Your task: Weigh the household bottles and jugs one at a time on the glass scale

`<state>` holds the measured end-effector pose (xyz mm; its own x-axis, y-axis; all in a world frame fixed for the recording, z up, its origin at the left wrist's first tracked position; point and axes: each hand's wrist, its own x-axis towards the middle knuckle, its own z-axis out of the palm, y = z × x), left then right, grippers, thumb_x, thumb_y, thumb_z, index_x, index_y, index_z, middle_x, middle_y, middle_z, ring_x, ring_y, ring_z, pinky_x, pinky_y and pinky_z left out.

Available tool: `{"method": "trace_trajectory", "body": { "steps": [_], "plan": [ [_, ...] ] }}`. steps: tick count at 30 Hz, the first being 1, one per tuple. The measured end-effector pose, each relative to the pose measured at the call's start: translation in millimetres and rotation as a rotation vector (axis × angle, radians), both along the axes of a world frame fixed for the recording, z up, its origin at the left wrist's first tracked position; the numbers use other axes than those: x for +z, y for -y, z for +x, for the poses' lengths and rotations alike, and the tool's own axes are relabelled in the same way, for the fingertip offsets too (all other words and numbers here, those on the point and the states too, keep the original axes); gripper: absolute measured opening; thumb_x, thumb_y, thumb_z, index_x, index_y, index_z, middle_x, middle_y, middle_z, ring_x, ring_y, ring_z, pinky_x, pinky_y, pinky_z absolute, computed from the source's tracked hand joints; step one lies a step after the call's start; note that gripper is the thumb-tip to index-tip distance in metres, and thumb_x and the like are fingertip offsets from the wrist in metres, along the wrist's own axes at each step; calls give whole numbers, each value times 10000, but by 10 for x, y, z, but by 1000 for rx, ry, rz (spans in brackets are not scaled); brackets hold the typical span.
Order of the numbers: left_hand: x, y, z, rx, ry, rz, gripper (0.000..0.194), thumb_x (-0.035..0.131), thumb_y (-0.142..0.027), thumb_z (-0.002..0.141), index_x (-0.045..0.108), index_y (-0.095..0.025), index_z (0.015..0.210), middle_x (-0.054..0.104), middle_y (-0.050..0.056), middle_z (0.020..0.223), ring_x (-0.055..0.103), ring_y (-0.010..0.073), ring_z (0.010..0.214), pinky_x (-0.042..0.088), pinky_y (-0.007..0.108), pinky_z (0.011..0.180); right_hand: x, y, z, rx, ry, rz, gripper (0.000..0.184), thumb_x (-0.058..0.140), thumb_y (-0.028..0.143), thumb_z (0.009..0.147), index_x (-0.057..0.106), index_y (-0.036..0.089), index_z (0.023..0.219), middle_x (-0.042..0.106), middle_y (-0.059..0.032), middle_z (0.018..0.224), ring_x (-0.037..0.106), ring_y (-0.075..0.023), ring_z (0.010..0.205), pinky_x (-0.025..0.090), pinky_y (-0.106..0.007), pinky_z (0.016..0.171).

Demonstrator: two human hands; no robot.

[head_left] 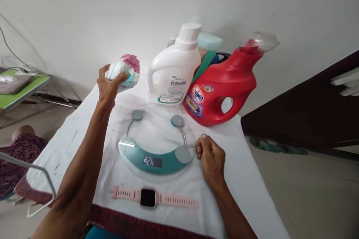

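My left hand [108, 86] grips a small boxy pack [130, 68] with pink, white and pale teal print, held up at the left beyond the scale. Below and right of it, a round glass bathroom scale [158, 134] lies on the white cloth, its display lit with digits. My right hand [211, 158] rests on the cloth beside the scale's right edge, fingers curled into a loose fist, with nothing seen in it. A pink smartwatch [148, 198] lies flat in front of the scale, its screen dark.
Behind the scale stand a white detergent bottle [176, 63] and a red detergent bottle [221, 86], which leans right. A green-topped item [209, 41] is partly hidden between them. A green folding table [25, 86] stands at the left, with a seated person's patterned clothing [22, 160] nearby.
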<state>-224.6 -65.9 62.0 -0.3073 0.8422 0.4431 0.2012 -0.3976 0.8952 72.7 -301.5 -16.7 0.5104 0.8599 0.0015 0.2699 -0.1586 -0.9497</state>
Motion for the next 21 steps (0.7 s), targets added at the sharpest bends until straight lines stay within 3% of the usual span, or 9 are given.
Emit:
{"method": "trace_trajectory", "body": {
  "steps": [5,9,15,18,21],
  "plan": [
    [104,1005,81,-28,-287,-30,881,997,-549,579,637,-296,1343,589,100,1313,606,359,1234,577,529,990,-70,0,-15,3,31,24,596,483,727,1011,554,224,697,487,35,613,437,-116,543,372,-277,552],
    [47,1503,219,-200,-579,-12,960,991,-474,572,596,-321,1433,549,103,1387,495,392,1374,472,605,1155,-113,-13,-21,-11,24,37,579,514,718,1001,571,221,709,494,32,621,435,-114,550,368,-277,546],
    [-245,1694,552,-391,-838,-61,1074,988,-498,521,549,-310,1484,451,180,1492,444,478,1417,437,706,1130,-98,-19,-35,-27,-21,69,593,540,741,975,558,222,689,477,37,599,426,-105,514,352,-272,496],
    [-242,1707,539,-433,-872,-63,1167,979,-668,512,518,-324,1527,424,208,1555,431,516,1431,409,753,1123,-79,-20,-40,-34,-11,63,599,549,746,968,564,219,685,486,35,598,433,-102,514,360,-268,497],
    [-161,1614,371,-432,-735,-61,1104,857,-848,614,517,-351,1539,436,174,1583,408,474,1495,365,722,1199,-76,-20,-42,-29,-15,53,600,563,750,961,577,215,689,495,35,596,444,-99,514,367,-263,497]
  ]
}}
